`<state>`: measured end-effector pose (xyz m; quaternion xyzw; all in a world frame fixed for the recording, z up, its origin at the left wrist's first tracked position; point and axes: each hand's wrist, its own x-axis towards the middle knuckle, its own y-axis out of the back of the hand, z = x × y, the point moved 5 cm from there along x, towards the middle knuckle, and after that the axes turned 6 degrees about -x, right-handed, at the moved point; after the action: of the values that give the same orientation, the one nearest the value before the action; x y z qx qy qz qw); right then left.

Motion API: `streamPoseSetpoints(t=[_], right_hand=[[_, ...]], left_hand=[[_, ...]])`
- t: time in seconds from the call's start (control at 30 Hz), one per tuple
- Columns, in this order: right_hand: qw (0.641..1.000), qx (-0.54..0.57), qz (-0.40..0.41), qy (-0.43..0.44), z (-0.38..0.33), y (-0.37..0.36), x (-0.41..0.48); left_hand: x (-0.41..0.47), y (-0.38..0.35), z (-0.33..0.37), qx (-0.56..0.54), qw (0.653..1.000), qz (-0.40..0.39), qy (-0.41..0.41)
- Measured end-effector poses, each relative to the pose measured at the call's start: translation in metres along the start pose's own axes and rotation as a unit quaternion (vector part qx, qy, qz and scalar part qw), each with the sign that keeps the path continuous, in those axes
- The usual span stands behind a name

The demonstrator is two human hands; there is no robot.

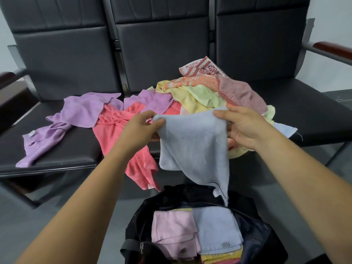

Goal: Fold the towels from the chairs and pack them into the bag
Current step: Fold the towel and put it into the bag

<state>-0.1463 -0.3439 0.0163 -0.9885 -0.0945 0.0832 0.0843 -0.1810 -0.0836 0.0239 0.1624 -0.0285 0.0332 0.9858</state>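
Purple towel (82, 111): unfolded, sprawled on the left seat, well left of the hands
Coral towel (114, 134): crumpled beside it, one end draped over the seat's front edge, partly behind the left hand
Left hand (141, 128): thumb and fingers pinch the blue towel's upper left corner
Blue towel (194, 145): held in the air between both hands, top edge running left to right, the rest hanging down to a loose point
Right hand (242, 126): fingers curled over the upper right corner, gripping it
Pile (205, 90): yellow, orange and patterned towels heaped on the middle seat, behind the blue towel
Key relation: the blue towel's lowest tip dangles just above the bag's open mouth; each hand has one corner, neither nearer; a fold would likely bring the hands together along the top edge
Bag (262, 239): dark, open, on the floor below the hands
Folded towels (215, 227): pink and blue, stacked inside the bag
Chairs (66, 54): row of black padded seats, smooth surface
Armrests (331, 47): wooden, at the row's ends
Floor (57, 216): plain grey
Wall (331, 16): pale, at the frame's edges
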Motion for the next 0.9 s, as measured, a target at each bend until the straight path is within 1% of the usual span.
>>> streamPoseSetpoints(t=[0.1, 0.13, 0.17, 0.2, 0.23, 0.27, 0.3, 0.33, 0.37, 0.4, 0.47, 0.5, 0.53, 0.63, 0.73, 0.8, 0.83, 0.87, 0.9], right_hand=[[0.988, 0.143, -0.05, -0.018, -0.014, -0.006, -0.004], [0.984, 0.163, -0.07, -0.017, -0.017, -0.007, -0.005], [0.984, 0.156, -0.087, -0.015, -0.02, -0.009, -0.006], [0.987, 0.127, -0.094, -0.013, -0.02, -0.01, -0.006], [0.991, 0.096, -0.095, -0.006, -0.02, -0.01, -0.006], [0.994, 0.071, -0.087, 0.005, -0.02, -0.009, -0.004], [0.996, 0.051, -0.069, 0.017, -0.021, -0.008, -0.004], [0.998, 0.027, -0.048, 0.032, -0.022, -0.006, -0.004], [0.998, -0.006, -0.029, 0.048, -0.024, -0.005, -0.004], [0.997, -0.042, -0.016, 0.064, -0.027, -0.004, -0.006], [0.992, -0.09, 0.004, 0.092, -0.032, -0.006, -0.01], [0.99, -0.096, 0.015, 0.103, -0.034, -0.007, -0.011], [0.99, -0.09, 0.026, 0.11, -0.036, -0.008, -0.012], [0.994, -0.032, 0.039, 0.101, -0.04, -0.011, -0.011], [0.995, 0.079, -0.013, 0.064, -0.043, -0.019, -0.011], [0.988, 0.134, -0.053, 0.057, -0.046, -0.022, -0.01], [0.987, 0.133, -0.066, 0.061, -0.047, -0.023, -0.009], [0.988, 0.115, -0.07, 0.07, -0.049, -0.023, -0.007], [0.991, 0.086, -0.064, 0.08, -0.049, -0.021, -0.005]], left_hand=[[0.003, 0.001, 0.006, -0.093, 0.994, 0.043, 0.035], [0.004, 0.002, 0.007, -0.138, 0.988, 0.048, 0.054], [0.005, 0.003, 0.008, -0.184, 0.98, 0.045, 0.068], [0.006, 0.003, 0.01, -0.222, 0.972, 0.024, 0.072], [0.005, 0.002, 0.012, -0.237, 0.969, -0.015, 0.064], [0.003, 0.0, 0.015, -0.228, 0.971, -0.058, 0.048], [0.001, -0.002, 0.017, -0.193, 0.977, -0.088, 0.029], [-0.001, -0.002, 0.02, -0.144, 0.985, -0.095, 0.01], [-0.002, 0.0, 0.023, -0.088, 0.993, -0.08, -0.009], [-0.003, 0.004, 0.026, -0.034, 0.998, -0.048, -0.03], [-0.002, 0.012, 0.032, 0.069, 0.995, 0.023, -0.066], [-0.002, 0.016, 0.034, 0.094, 0.992, 0.045, -0.074], [-0.002, 0.018, 0.035, 0.092, 0.991, 0.058, -0.076], [-0.005, 0.017, 0.042, 0.028, 0.995, 0.069, -0.071], [-0.001, 0.017, 0.043, -0.098, 0.993, 0.041, -0.048], [0.0, 0.016, 0.044, -0.195, 0.98, 0.008, -0.046], [0.0, 0.016, 0.045, -0.229, 0.972, -0.009, -0.052], [0.0, 0.014, 0.048, -0.241, 0.968, -0.02, -0.063], [0.0, 0.014, 0.05, -0.23, 0.97, -0.017, -0.077]])
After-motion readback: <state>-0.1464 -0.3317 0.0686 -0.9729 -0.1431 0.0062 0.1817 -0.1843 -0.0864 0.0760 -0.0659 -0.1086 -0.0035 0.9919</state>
